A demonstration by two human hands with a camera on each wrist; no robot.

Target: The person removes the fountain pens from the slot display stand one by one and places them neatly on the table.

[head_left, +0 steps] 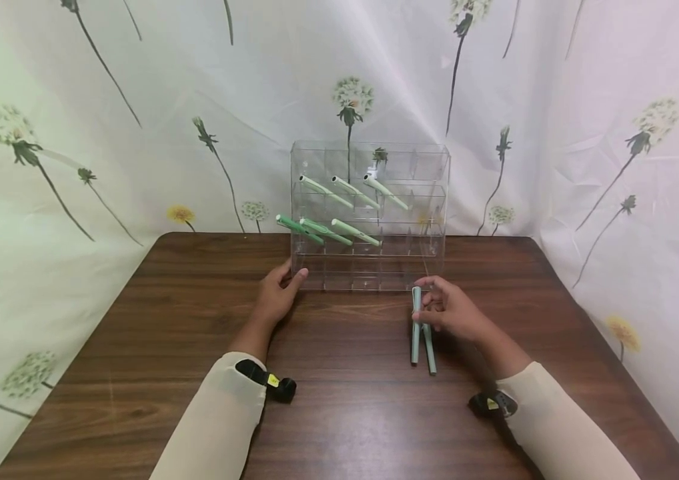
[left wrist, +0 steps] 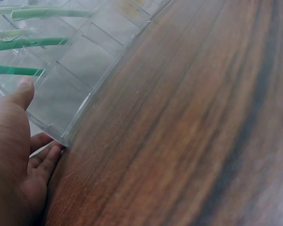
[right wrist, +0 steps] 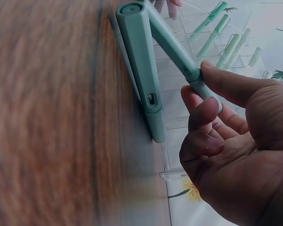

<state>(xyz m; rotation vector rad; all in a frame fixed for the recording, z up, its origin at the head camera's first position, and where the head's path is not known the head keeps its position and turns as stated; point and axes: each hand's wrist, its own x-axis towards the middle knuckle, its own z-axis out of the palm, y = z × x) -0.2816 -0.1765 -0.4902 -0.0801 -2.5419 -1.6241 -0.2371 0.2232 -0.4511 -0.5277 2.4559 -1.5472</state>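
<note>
A clear acrylic organizer (head_left: pixel 429 267) stands at the back middle of the wooden table (head_left: pixel 345 413), and several green pens (head_left: pixel 339 230) stick out of its upper cells. My left hand (head_left: pixel 282 293) holds its lower left corner. The left wrist view shows that left hand (left wrist: pixel 37 122) with its thumb on the organizer's (left wrist: pixel 85 61) front face and its fingers curled at the base. My right hand (head_left: pixel 450 313) pinches one end of a teal pen (head_left: pixel 429 350) between thumb and forefinger. A second teal pen (head_left: pixel 415 333) lies beside it. In the right wrist view, the pinched pen (right wrist: pixel 172 47) angles over the lying pen (right wrist: pixel 141 61).
A white curtain printed with dandelions (head_left: pixel 135 133) hangs behind and on both sides of the table. The organizer's lower cells (head_left: pixel 369 273) and right-hand cells hold nothing. Black wrist cameras (head_left: pixel 267 381) sit on both cream sleeves. Bare wood spreads in front of the hands.
</note>
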